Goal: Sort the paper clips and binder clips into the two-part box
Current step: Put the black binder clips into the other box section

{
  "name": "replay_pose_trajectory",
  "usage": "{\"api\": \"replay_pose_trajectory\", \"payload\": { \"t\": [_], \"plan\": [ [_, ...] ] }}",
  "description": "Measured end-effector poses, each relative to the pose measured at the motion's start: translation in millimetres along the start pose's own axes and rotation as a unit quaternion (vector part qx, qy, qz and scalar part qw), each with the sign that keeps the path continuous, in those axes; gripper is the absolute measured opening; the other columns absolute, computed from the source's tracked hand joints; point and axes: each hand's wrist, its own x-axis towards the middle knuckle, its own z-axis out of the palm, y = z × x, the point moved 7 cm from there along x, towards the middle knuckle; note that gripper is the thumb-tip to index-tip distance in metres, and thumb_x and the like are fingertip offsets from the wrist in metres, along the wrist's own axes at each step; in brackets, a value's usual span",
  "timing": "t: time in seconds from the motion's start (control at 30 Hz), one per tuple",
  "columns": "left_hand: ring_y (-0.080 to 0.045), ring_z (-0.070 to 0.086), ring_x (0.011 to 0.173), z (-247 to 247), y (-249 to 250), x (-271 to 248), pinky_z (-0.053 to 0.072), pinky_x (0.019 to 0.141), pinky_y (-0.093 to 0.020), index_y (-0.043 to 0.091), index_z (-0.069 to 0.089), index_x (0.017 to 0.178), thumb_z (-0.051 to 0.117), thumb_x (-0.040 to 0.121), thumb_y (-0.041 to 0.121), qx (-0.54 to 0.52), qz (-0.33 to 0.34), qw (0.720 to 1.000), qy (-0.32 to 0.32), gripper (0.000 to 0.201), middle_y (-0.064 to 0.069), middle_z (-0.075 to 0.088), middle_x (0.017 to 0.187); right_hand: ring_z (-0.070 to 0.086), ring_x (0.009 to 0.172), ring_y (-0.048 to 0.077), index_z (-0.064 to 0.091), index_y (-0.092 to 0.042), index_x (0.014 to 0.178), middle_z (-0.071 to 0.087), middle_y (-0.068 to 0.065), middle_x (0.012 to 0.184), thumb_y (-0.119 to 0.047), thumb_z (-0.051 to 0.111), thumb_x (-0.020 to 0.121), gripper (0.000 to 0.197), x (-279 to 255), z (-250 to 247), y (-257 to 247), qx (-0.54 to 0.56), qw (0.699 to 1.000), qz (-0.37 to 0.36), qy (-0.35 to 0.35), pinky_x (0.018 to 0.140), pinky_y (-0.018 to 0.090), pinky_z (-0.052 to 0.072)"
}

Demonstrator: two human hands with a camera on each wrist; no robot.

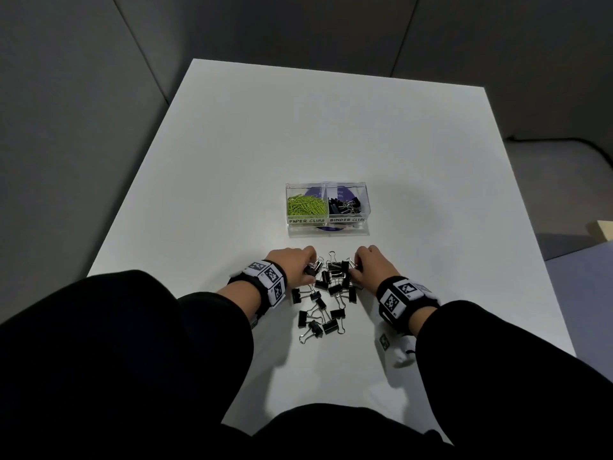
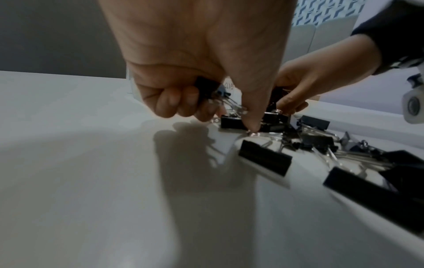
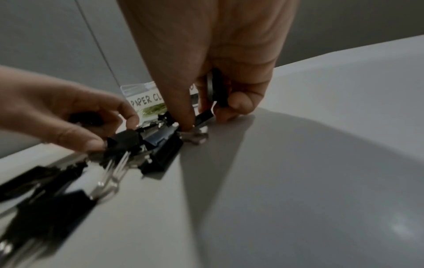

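A clear two-part box (image 1: 326, 224) stands mid-table. Its left half, labelled PAPER CLIPS, holds green paper clips (image 1: 305, 206); its right half, labelled BINDER CLIPS, holds black binder clips (image 1: 345, 206). A heap of black binder clips (image 1: 326, 293) lies on the table in front of the box. My left hand (image 1: 298, 265) is at the heap's left edge, fingers curled round binder clips (image 2: 207, 88), thumb tip (image 2: 252, 125) down on the heap. My right hand (image 1: 368, 265) is at the right edge, gripping binder clips (image 3: 216, 90) in its curled fingers.
The white table (image 1: 232, 161) has bare surface all around the box and heap. Grey padded walls close in behind and at the left. A pale wooden block (image 1: 602, 230) sits off the table at the right. Tagged wristbands (image 1: 268, 280) are on both wrists.
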Motion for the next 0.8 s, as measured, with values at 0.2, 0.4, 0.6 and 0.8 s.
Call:
{"api": "replay_pose_trajectory", "payload": {
  "t": [0.2, 0.4, 0.6, 0.8],
  "plan": [
    [-0.028, 0.054, 0.105, 4.9, 9.3, -0.2, 0.046, 0.082, -0.037, 0.008, 0.047, 0.117, 0.047, 0.088, 0.029, 0.068, 0.009, 0.998, 0.015, 0.036, -0.012, 0.053, 0.117, 0.046, 0.077, 0.025, 0.037, -0.012, 0.087, 0.048, 0.01, 0.09, -0.01, 0.048, 0.085, 0.012, 1.0, -2.7, 5.2, -0.021, 1.0, 0.012, 0.001, 0.067, 0.031, 0.034],
    [-0.034, 0.057, 0.101, 10.5, 9.1, -0.9, 0.045, 0.077, -0.039, 0.003, 0.04, 0.122, 0.036, 0.097, 0.024, 0.071, 0.008, 0.997, 0.003, 0.033, -0.017, 0.05, 0.121, 0.056, 0.103, 0.033, 0.046, -0.01, 0.122, 0.055, 0.018, 0.123, -0.012, 0.039, 0.092, 0.031, 1.7, -15.2, -2.6, 0.061, 0.997, -0.002, 0.043, 0.083, 0.037, 0.043],
    [-0.033, 0.057, 0.103, 4.6, 0.6, -2.2, 0.044, 0.084, -0.037, 0.006, 0.043, 0.119, 0.042, 0.097, 0.025, -0.045, -0.022, 0.998, -0.028, 0.029, -0.017, 0.057, 0.116, 0.058, 0.103, 0.033, 0.044, -0.006, 0.119, 0.058, 0.019, 0.117, -0.028, 0.056, 0.091, 0.038, 4.4, 6.7, -21.3, -0.026, 0.998, -0.036, -0.042, 0.086, 0.038, 0.046],
    [-0.023, 0.06, 0.106, -12.8, -14.4, -4.3, 0.044, 0.091, -0.03, 0.009, 0.059, 0.112, 0.06, 0.09, 0.023, -0.142, -0.023, 0.989, -0.011, 0.027, -0.009, 0.064, 0.118, 0.058, 0.097, 0.03, 0.047, -0.004, 0.115, 0.06, 0.018, 0.113, -0.022, 0.05, 0.094, 0.028, -4.6, -6.0, -19.5, -0.015, 0.998, -0.053, -0.024, 0.083, 0.034, 0.046]
  ]
}}
